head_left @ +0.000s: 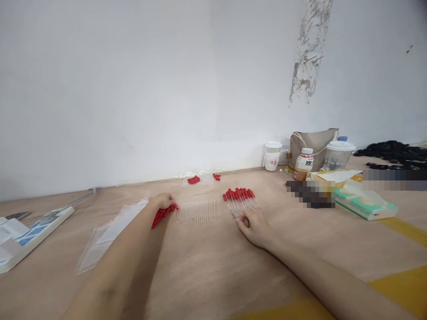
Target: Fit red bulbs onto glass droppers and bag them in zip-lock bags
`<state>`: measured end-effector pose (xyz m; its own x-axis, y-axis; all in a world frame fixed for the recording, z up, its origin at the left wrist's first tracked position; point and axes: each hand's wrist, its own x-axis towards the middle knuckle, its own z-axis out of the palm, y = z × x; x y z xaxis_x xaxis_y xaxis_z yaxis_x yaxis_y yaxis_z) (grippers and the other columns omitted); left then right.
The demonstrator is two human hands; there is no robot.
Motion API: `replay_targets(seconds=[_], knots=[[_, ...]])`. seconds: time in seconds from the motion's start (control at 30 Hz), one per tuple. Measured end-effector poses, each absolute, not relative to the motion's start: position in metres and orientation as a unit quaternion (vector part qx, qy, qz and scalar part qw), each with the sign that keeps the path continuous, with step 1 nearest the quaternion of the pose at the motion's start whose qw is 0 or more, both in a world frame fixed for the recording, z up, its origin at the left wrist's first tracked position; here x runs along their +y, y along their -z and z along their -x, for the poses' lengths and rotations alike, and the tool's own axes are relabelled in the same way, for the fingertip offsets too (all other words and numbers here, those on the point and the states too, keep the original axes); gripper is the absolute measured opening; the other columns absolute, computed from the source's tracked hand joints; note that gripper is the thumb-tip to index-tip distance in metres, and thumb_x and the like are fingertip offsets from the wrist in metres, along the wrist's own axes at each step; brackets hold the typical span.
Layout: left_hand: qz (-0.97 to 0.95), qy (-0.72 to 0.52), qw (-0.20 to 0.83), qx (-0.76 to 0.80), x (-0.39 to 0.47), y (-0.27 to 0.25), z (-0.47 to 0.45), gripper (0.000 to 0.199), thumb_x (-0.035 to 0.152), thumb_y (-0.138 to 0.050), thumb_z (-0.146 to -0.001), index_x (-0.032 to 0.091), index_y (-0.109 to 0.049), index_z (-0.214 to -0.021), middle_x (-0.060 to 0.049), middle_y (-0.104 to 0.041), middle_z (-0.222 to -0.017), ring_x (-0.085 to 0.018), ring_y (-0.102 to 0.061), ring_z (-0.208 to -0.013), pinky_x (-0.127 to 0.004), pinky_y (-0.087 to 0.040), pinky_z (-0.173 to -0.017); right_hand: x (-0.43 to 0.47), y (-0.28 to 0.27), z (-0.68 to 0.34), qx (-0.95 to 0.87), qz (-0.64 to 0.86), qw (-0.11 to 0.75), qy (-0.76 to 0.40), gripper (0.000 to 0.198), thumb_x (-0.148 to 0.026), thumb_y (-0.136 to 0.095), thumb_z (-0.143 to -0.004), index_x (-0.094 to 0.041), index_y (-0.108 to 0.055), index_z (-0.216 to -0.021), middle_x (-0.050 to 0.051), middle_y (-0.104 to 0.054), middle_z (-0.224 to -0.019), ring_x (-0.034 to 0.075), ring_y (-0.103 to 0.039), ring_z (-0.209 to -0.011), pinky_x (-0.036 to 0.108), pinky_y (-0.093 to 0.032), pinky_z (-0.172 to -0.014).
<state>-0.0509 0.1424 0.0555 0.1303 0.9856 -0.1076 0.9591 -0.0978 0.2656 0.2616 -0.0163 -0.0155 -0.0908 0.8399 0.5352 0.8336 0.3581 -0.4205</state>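
Note:
My left hand [163,200] is closed at a pile of red rubber bulbs [163,214]; whatever its fingers hold is hidden. Beside that pile, a row of thin clear glass tubes [198,210] lies side by side on the table. Further right lies a fanned group of droppers [240,198], glass tubes with red bulbs on their far ends. My right hand [255,226] rests at their near ends with its fingers curled, and I cannot make out what is in them. Near the wall, a clear plastic bag [207,178] has small heaps of red bulbs about it.
Flat clear bags [110,231] lie left of the bulbs, beyond them a white power strip [43,233]. At the right stand a lidded paper cup [272,156], a drink bottle [303,164], a grey bag [312,144], a plastic cup [338,156] and a green tissue pack [365,202].

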Motion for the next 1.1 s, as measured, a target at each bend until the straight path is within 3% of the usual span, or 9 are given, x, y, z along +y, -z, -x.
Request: replay_targets(seconds=[0.13,0.27,0.37,0.47,0.6,0.73,0.87,1.0,1.1], knots=[[-0.733,-0.14,0.104,0.657,0.133,-0.069,0.048,0.025,0.026,-0.048,-0.086,0.014,-0.051,-0.107,-0.007,-0.054,-0.107,-0.019,-0.056,-0.089,-0.037,-0.047,-0.075,-0.016,0.015,-0.262,-0.739,0.564,0.369,0.002,0.017,-0.026,-0.044,-0.077,-0.018,-0.05,-0.063,0.0,-0.053,-0.056,0.014,-0.048,-0.06,0.025,-0.033,-0.06],[-0.747,-0.237,0.073,0.617,0.1,-0.072,0.041,0.028,0.027,-0.037,-0.088,0.014,-0.061,-0.081,-0.005,-0.062,-0.092,-0.02,-0.057,-0.086,-0.028,-0.044,-0.071,-0.014,0.018,-0.264,-0.732,0.554,0.396,-0.006,0.016,-0.028,-0.04,-0.08,-0.017,-0.048,-0.071,0.003,-0.055,-0.065,0.015,-0.049,-0.063,0.026,-0.035,-0.059],[-0.781,-0.253,0.094,0.562,0.057,-0.057,0.026,0.036,0.034,-0.034,-0.086,0.016,-0.06,-0.069,-0.001,-0.063,-0.073,-0.016,-0.059,-0.071,-0.023,-0.044,-0.063,-0.012,0.02,-0.265,-0.732,0.535,0.418,-0.048,0.014,-0.026,-0.036,-0.083,-0.017,-0.046,-0.077,0.004,-0.056,-0.068,0.015,-0.05,-0.061,0.026,-0.037,-0.057],[-0.819,-0.277,0.126,0.486,0.018,-0.035,0.004,0.034,0.039,-0.038,-0.084,0.018,-0.061,-0.07,0.0,-0.06,-0.071,-0.015,-0.057,-0.068,-0.023,-0.043,-0.062,-0.012,0.021,-0.265,-0.742,0.512,0.427,-0.072,0.016,-0.021,-0.035,-0.083,-0.016,-0.049,-0.088,0.006,-0.059,-0.075,0.016,-0.053,-0.066,0.027,-0.041,-0.061],[-0.809,-0.345,0.226,0.419,-0.005,-0.009,-0.02,0.021,0.033,-0.045,-0.081,0.018,-0.058,-0.077,-0.003,-0.061,-0.075,-0.016,-0.057,-0.07,-0.025,-0.044,-0.062,-0.012,0.02,-0.267,-0.754,0.502,0.419,-0.053,0.026,-0.016,-0.036,-0.082,-0.016,-0.053,-0.102,0.008,-0.062,-0.093,0.017,-0.056,-0.084,0.03,-0.041,-0.075],[-0.827,-0.321,0.236,0.397,-0.009,0.005,-0.028,0.014,0.029,-0.047,-0.081,0.019,-0.057,-0.079,-0.003,-0.059,-0.077,-0.016,-0.055,-0.07,-0.026,-0.044,-0.062,-0.013,0.02,-0.27,-0.764,0.499,0.408,-0.039,0.023,-0.014,-0.036,-0.082,-0.017,-0.056,-0.093,0.007,-0.061,-0.091,0.018,-0.054,-0.085,0.03,-0.041,-0.075],[-0.844,-0.301,0.205,0.394,-0.011,0.007,-0.028,0.022,0.028,-0.053,-0.078,0.022,-0.058,-0.099,-0.004,-0.057,-0.092,-0.017,-0.055,-0.076,-0.027,-0.045,-0.066,-0.016,0.018,-0.269,-0.783,0.496,0.373,-0.032,0.02,-0.015,-0.034,-0.084,-0.018,-0.054,-0.09,0.006,-0.06,-0.087,0.017,-0.053,-0.081,0.03,-0.039,-0.072],[-0.851,-0.289,0.18,0.401,-0.011,0.006,-0.029,0.016,0.029,-0.051,-0.08,0.022,-0.065,-0.085,-0.005,-0.056,-0.096,-0.02,-0.054,-0.088,-0.031,-0.043,-0.076,-0.022,0.016,-0.262,-0.803,0.488,0.341,-0.027,0.02,-0.019,-0.034,-0.086,-0.02,-0.054,-0.089,0.003,-0.061,-0.086,0.016,-0.053,-0.078,0.03,-0.034,-0.072],[-0.837,-0.317,0.189,0.404,-0.011,0.006,-0.029,0.018,0.029,-0.045,-0.084,0.022,-0.062,-0.084,-0.004,-0.059,-0.088,-0.018,-0.055,-0.081,-0.029,-0.044,-0.071,-0.029,0.013,-0.254,-0.814,0.475,0.334,-0.032,0.021,-0.02,-0.033,-0.087,-0.021,-0.054,-0.088,0.001,-0.061,-0.085,0.015,-0.053,-0.079,0.031,-0.03,-0.074]])
